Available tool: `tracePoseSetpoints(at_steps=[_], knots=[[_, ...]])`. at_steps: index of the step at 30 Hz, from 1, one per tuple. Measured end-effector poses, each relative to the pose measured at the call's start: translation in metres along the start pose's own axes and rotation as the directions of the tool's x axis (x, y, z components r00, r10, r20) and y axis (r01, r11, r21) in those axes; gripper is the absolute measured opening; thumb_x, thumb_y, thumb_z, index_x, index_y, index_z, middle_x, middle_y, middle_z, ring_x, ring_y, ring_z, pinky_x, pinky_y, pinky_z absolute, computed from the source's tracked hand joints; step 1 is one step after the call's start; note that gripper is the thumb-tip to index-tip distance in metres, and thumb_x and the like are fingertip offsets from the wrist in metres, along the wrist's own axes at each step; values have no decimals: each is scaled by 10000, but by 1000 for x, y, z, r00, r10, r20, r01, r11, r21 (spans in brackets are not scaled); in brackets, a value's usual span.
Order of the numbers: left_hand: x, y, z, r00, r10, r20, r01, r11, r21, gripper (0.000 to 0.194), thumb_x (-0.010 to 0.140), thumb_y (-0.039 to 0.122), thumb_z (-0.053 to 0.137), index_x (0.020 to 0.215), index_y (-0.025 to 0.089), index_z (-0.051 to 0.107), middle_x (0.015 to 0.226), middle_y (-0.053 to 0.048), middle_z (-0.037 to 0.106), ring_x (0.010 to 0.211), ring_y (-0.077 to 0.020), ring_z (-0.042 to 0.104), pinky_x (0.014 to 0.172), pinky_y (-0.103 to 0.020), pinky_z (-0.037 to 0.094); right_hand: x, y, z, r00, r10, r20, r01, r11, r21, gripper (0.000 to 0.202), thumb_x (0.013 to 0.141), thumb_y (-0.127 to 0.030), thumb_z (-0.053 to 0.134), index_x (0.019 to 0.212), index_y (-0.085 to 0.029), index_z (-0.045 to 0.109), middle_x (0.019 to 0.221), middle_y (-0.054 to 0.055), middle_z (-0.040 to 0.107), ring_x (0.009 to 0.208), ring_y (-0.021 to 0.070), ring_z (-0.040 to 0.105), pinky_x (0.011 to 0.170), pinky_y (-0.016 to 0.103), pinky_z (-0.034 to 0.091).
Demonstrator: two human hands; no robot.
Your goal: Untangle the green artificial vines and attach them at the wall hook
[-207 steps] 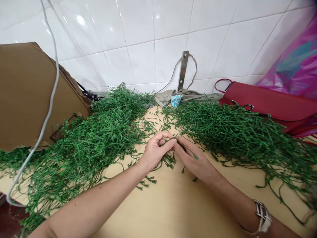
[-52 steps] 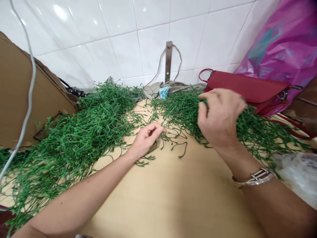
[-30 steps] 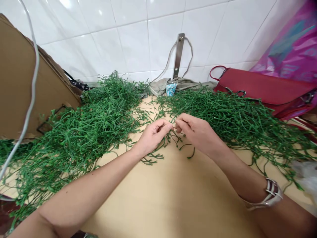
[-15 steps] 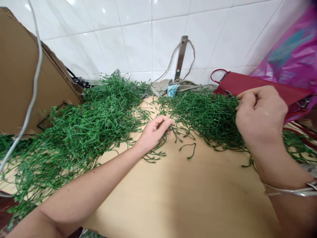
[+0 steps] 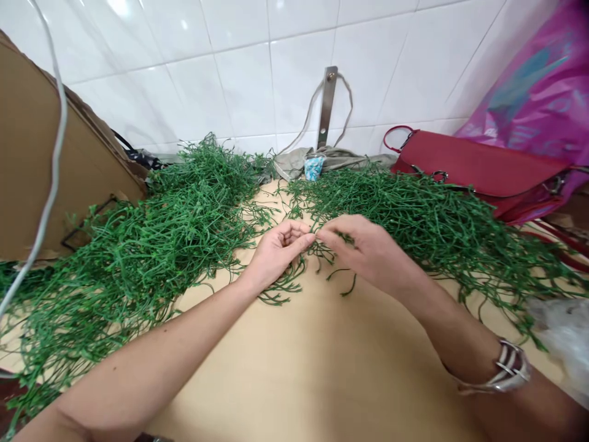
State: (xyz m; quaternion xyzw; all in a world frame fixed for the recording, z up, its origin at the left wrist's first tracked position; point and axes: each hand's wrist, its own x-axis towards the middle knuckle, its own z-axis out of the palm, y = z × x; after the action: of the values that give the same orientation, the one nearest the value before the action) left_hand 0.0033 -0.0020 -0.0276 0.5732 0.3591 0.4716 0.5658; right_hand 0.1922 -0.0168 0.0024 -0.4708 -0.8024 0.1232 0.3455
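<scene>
My left hand (image 5: 278, 248) is closed in a pinch at the middle of the table, with several thin green plastic stems (image 5: 281, 290) showing just below its fingers. Fingertip to fingertip with it is my right hand (image 5: 361, 242), also pinched; what it grips is hidden between the fingers. A single curved green stem (image 5: 352, 285) lies on the wood under my right hand. Heaped loosely to the left is a big pile of branching green stems (image 5: 184, 227). Another tangled pile (image 5: 414, 205) spreads behind and beyond my right hand.
A cardboard box (image 5: 55, 159) stands at left, with a white cable (image 5: 57, 135) hanging before it. Along the tiled wall are a small blue-and-white cup (image 5: 313, 167), grey cloth (image 5: 289, 164), a red handbag (image 5: 478, 162) and a purple plastic bag (image 5: 529, 92). Clear plastic (image 5: 564, 334) lies at right.
My right hand has come down and left from above the right pile to meet my left hand. My left hand stays nearly in place, and the view has shifted slightly.
</scene>
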Motion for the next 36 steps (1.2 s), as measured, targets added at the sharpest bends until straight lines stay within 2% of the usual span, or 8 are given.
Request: tracePoseSetpoints(at_steps=[3, 7, 15, 21, 25, 28, 33, 36], knots=[[-1, 2, -1, 1000, 7, -12, -7, 1000, 0, 469, 717, 529, 833, 877, 144, 618, 691, 38, 584, 591, -60, 473, 549, -195, 348, -2, -7, 11, 986, 74, 150, -106, 971, 216, 231, 925, -365, 546, 810, -215, 680, 787, 22, 700, 764, 178, 612, 716, 306, 462], [-5, 4, -2, 1000, 3, 0, -3, 1000, 4, 433, 801, 542, 762, 902, 142, 633, 688, 39, 569, 595, -58, 470, 563, -194, 365, -4, -7, 15, 970, 169, 173, -227, 882, 412, 233, 875, -422, 601, 827, -205, 673, 731, 5, 650, 681, 151, 566, 621, 279, 437], [-3, -1, -7, 998, -26, 55, 29, 998, -48, 448, 716, 482, 852, 893, 146, 613, 734, 24, 607, 659, -78, 550, 643, -226, 431, -3, -3, 16, 951, 223, 213, -306, 775, 553, 285, 765, -448, 747, 876, -203, 655, 839, 32, 700, 757, 167, 620, 665, 296, 481], [-4, 5, -6, 994, -6, 108, 6, 1000, 6, 422, 760, 485, 814, 837, 159, 557, 706, 44, 535, 643, -71, 489, 620, -222, 398, -3, -5, 9, 968, 171, 185, -233, 884, 406, 198, 859, -393, 599, 825, -208, 661, 768, 11, 663, 700, 150, 572, 634, 279, 439], [-6, 10, -1, 985, -24, 171, 19, 999, 34, 373, 800, 429, 787, 827, 163, 527, 688, 58, 486, 635, -71, 446, 614, -223, 366, -5, -12, 13, 998, 60, 13, -61, 995, 74, 64, 795, -227, 573, 731, -225, 576, 681, -16, 601, 635, 136, 510, 622, 272, 387], [-7, 15, 1, 988, -9, 154, 3, 999, 41, 355, 812, 404, 776, 817, 160, 518, 685, 60, 474, 641, -74, 438, 621, -224, 363, -4, -15, 19, 993, 1, -119, -14, 994, -108, 111, 756, -163, 547, 693, -232, 487, 636, -24, 546, 594, 133, 467, 619, 276, 370], [-13, 19, 4, 980, -62, 188, 52, 997, 57, 341, 825, 401, 759, 864, 172, 510, 690, 57, 499, 611, -72, 443, 585, -222, 335, 1, 2, 7, 926, 304, -223, -274, 949, 153, 26, 764, -211, 563, 763, -236, 555, 689, 5, 643, 618, 161, 578, 596, 288, 428], [-15, 17, 3, 983, -52, 175, 41, 997, 69, 327, 825, 390, 749, 881, 178, 506, 701, 51, 512, 639, -80, 471, 605, -220, 350, 0, 9, -7, 952, 259, -165, -224, 954, 201, 165, 769, -214, 554, 902, -226, 652, 935, 64, 752, 856, 226, 692, 749, 347, 519]])
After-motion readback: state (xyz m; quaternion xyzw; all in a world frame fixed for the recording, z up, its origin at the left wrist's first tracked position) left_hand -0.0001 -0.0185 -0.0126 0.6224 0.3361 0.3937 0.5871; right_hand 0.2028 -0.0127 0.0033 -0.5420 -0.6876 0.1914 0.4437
